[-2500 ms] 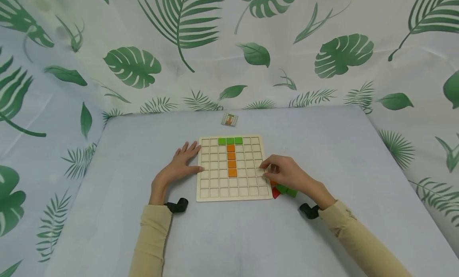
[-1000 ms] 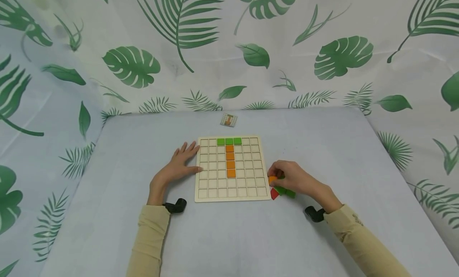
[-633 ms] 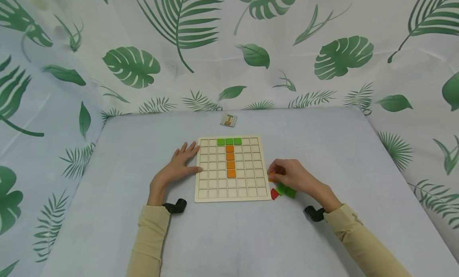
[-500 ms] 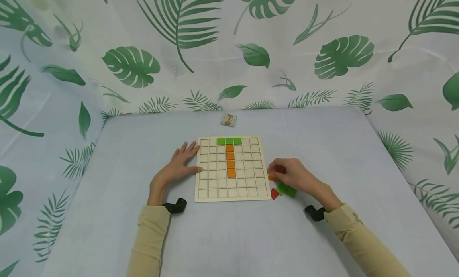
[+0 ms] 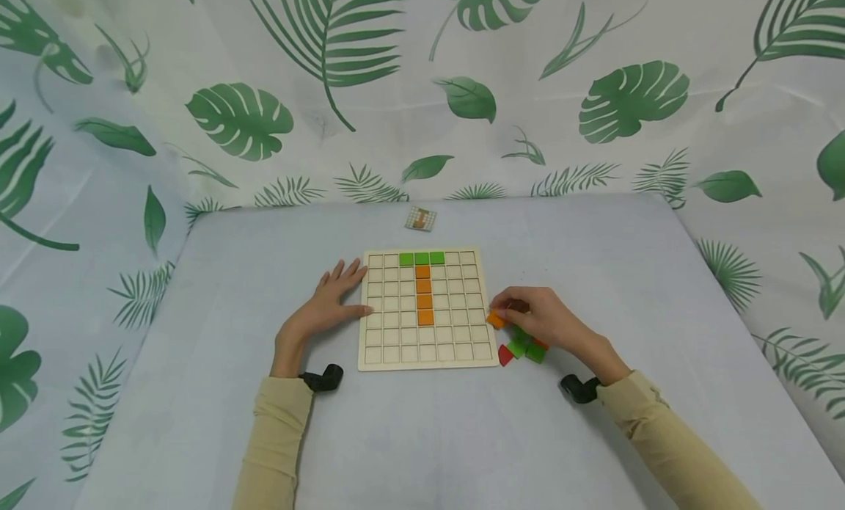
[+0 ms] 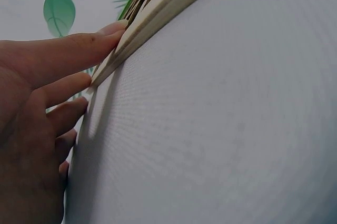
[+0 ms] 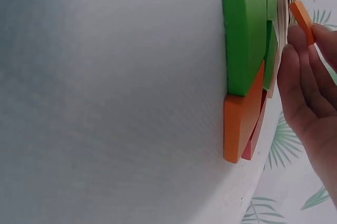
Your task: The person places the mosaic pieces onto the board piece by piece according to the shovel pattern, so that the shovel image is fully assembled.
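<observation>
A square wooden grid board (image 5: pixel 396 329) lies on the table. Green tiles (image 5: pixel 422 258) fill part of its top row, and a column of orange tiles (image 5: pixel 424 301) runs down below them. My left hand (image 5: pixel 323 307) rests at the board's left edge with fingers spread, the thumb touching the rim. Just off the right edge, my right hand (image 5: pixel 538 318) pinches an orange tile (image 5: pixel 496 319) between thumb and fingers. The right wrist view shows this orange tile (image 7: pixel 302 21) held up off the table. Beneath that hand lie loose green tiles (image 5: pixel 535 353) and a red piece (image 5: pixel 505 355).
Behind the board lies a small patterned card (image 5: pixel 420 219). In the right wrist view, a loose orange tile (image 7: pixel 239 124) leans among the green ones. A leaf-printed cloth (image 5: pixel 370 128) hangs behind and beside the table.
My right hand went from over the board's right edge down to the loose pile, took hold of an orange tile and lifted it slightly toward the board. The left hand stays put.
</observation>
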Action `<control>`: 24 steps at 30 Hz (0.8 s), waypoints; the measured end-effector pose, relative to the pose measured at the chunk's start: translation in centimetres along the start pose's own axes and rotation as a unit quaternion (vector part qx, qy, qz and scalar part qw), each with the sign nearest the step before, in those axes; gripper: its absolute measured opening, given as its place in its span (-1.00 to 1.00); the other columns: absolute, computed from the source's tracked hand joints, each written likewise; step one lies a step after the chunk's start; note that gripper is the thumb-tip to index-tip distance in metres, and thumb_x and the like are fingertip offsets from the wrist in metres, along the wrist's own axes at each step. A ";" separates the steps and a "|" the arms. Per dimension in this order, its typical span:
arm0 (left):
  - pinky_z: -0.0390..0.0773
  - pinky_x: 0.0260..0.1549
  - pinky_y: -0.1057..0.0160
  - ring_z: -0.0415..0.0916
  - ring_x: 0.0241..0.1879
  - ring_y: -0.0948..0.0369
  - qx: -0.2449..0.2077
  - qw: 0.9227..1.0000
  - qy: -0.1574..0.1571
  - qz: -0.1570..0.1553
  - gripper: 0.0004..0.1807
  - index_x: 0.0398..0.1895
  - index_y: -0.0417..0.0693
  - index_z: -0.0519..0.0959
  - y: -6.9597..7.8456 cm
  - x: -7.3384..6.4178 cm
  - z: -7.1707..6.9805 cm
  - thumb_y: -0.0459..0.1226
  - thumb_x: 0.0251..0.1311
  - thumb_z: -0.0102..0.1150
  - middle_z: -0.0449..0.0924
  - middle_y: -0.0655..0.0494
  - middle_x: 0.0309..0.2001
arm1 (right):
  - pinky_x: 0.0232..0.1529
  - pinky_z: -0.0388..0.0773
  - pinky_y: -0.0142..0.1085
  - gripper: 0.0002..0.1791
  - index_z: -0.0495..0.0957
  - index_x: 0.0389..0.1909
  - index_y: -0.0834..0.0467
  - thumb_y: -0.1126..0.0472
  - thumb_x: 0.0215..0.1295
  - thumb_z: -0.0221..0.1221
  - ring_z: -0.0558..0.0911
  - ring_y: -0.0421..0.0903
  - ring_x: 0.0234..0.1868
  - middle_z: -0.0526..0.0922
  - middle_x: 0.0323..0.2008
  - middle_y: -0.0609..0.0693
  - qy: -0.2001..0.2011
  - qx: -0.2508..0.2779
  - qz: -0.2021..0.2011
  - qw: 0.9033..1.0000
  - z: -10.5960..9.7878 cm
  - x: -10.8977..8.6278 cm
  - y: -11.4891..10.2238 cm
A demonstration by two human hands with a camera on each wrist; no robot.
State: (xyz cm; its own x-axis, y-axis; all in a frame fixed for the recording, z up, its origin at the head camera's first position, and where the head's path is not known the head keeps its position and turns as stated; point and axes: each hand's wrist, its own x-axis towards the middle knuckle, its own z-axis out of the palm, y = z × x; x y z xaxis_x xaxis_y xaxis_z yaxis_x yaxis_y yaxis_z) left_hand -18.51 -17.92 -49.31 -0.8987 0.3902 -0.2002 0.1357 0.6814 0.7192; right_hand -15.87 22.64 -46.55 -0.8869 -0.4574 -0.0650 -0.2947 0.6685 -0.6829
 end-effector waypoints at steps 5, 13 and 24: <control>-0.48 0.61 -0.08 -0.48 0.67 -0.05 0.001 1.000 0.000 0.001 -0.03 0.65 -0.13 0.03 0.0 0.0 0.0 -0.06 0.31 0.30 -0.18 -0.07 0.68 | -0.03 0.70 -0.18 -0.82 0.70 -0.04 0.18 0.34 0.38 0.28 0.68 -0.10 -0.16 0.76 -0.13 0.01 -0.004 0.010 0.006 1.000 0.0 0.1 0.0; -0.48 0.62 -0.07 -0.49 0.67 -0.04 0.000 1.000 0.002 0.001 -0.03 0.66 -0.12 0.04 0.1 0.1 0.0 -0.05 0.31 0.31 -0.18 -0.05 0.68 | 0.00 0.71 -0.17 -0.74 0.69 0.03 0.20 0.32 0.33 0.34 0.67 -0.11 -0.17 0.75 -0.12 0.01 -0.002 0.020 0.009 1.000 0.1 0.4 -0.1; -0.49 0.61 -0.07 -0.49 0.67 -0.04 0.000 1.000 -0.004 0.001 -0.04 0.66 -0.12 0.02 -0.1 0.2 0.2 -0.08 0.33 0.31 -0.19 -0.05 0.68 | 0.05 0.72 -0.11 -0.67 0.67 0.09 0.26 0.36 0.31 0.34 0.69 -0.08 -0.12 0.75 -0.04 0.09 -0.007 0.035 0.012 0.999 0.6 0.5 -0.6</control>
State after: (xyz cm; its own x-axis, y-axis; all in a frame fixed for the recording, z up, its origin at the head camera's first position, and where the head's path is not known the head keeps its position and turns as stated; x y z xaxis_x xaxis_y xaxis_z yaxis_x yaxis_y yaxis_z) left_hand -18.63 -17.80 -49.53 -0.8955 0.3956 -0.2039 0.1370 0.6809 0.7195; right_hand -15.96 21.65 -46.65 -0.8886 -0.4494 -0.0916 -0.2472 0.6376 -0.7296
